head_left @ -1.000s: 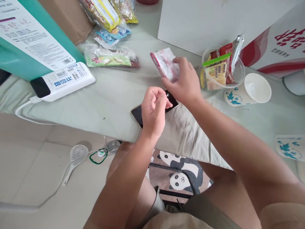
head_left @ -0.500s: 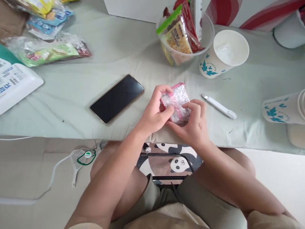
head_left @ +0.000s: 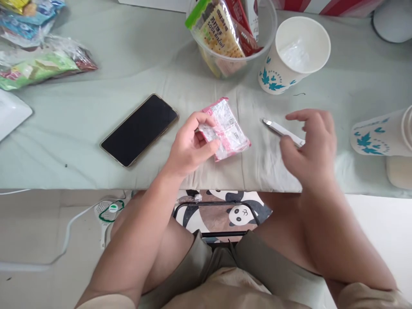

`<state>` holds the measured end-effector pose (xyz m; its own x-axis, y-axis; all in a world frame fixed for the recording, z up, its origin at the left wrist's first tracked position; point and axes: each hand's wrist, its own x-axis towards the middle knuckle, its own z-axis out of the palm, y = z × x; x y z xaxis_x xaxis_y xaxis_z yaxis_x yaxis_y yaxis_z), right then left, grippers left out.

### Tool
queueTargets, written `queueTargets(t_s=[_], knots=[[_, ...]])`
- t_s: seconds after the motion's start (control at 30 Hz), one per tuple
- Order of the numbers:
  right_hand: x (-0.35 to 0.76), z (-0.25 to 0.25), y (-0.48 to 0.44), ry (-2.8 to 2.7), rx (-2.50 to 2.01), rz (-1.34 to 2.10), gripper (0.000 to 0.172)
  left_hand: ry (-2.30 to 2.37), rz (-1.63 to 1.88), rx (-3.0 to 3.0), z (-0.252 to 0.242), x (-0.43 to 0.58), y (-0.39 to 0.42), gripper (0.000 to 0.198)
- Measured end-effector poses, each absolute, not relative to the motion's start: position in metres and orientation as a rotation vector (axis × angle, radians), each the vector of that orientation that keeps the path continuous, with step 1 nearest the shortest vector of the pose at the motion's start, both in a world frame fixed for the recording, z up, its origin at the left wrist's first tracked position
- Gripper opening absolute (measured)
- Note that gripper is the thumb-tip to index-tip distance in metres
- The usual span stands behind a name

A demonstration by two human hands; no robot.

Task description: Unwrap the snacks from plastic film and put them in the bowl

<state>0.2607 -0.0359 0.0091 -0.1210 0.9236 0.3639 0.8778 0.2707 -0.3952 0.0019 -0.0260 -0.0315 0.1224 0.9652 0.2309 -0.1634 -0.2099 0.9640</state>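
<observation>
My left hand (head_left: pixel 188 146) pinches a small pink and clear snack packet (head_left: pixel 227 128) by its left end, just above the cloth-covered table (head_left: pixel 128 64). My right hand (head_left: pixel 310 148) hovers to the right of the packet, fingers apart and a little blurred, directly over a thin white pen-like tool (head_left: pixel 279 128) lying on the cloth. A black phone (head_left: pixel 140 128) lies face up left of my left hand.
A clear tub of snack packs (head_left: pixel 225 38) and a paper cup with blue leaves (head_left: pixel 294 53) stand at the back. Another such cup (head_left: pixel 383 133) lies at the right edge. Bagged snacks (head_left: pixel 41 64) sit far left. A panda-print stool (head_left: pixel 225 212) shows between my knees.
My right hand has let go of the packet and moved right, over the white tool. The left hand alone keeps hold of the packet. The view has tilted slightly down.
</observation>
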Motion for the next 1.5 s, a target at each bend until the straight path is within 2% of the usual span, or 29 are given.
queueTargets(t_s=[0.1, 0.2, 0.3, 0.4, 0.57, 0.67, 0.93, 1.2, 1.33, 1.5], knots=[[0.281, 0.001, -0.029, -2.041, -1.891, 0.101, 0.053, 0.835, 1.242, 1.347, -0.035, -0.002, -0.027, 0.059], [0.280, -0.009, -0.027, -2.130, -1.967, 0.072, 0.044, 0.880, 1.218, 1.384, -0.039, -0.004, -0.026, 0.077], [0.270, -0.011, -0.025, -2.110, -1.951, 0.093, 0.033, 0.911, 1.228, 1.427, -0.043, -0.005, -0.025, 0.084], [0.256, -0.006, -0.029, -1.980, -1.848, 0.306, 0.028, 0.972, 1.276, 1.459, -0.047, -0.004, -0.024, 0.081], [0.226, 0.004, -0.052, -1.675, -1.234, 1.200, 0.016, 1.041, 1.283, 1.430, -0.044, 0.002, -0.027, 0.069], [0.210, 0.007, -0.063, -1.599, -0.993, 1.484, 0.018, 1.041, 1.247, 1.431, -0.039, 0.005, -0.030, 0.063], [0.205, 0.005, -0.061, -1.487, -1.049, 1.441, 0.021, 1.066, 1.129, 1.515, -0.028, 0.006, -0.038, 0.040], [0.196, 0.012, -0.059, -1.232, -1.233, 1.529, 0.042, 1.111, 1.149, 1.756, -0.031, 0.009, -0.039, 0.038], [0.193, 0.018, -0.059, -1.119, -1.325, 1.604, 0.043, 1.141, 1.163, 1.734, -0.030, 0.011, -0.038, 0.036], [0.193, 0.022, -0.062, -1.125, -1.360, 1.646, 0.041, 1.112, 1.244, 1.548, -0.035, 0.011, -0.038, 0.043]])
